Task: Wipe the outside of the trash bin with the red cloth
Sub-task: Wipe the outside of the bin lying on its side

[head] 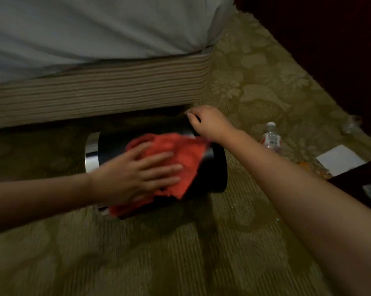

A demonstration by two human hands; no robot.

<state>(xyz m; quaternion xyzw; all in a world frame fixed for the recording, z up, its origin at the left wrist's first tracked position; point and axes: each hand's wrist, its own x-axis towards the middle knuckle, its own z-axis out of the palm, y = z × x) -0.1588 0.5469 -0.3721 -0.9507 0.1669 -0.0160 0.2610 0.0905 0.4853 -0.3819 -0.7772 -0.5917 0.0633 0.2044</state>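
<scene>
A black cylindrical trash bin (210, 174) with a shiny metal band at its left end lies on its side on the carpet, in front of the bed. The red cloth (186, 150) is spread over the bin's upper side. My left hand (137, 174) lies flat on the cloth with fingers spread, pressing it against the bin. My right hand (205, 122) grips the bin's right end at its far edge, fingers curled over the rim.
The bed's striped base (95, 92) and white sheet (84, 28) run just behind the bin. A plastic water bottle (271, 135) lies on the carpet to the right, with white paper (340, 159) and dark furniture (329, 50) beyond.
</scene>
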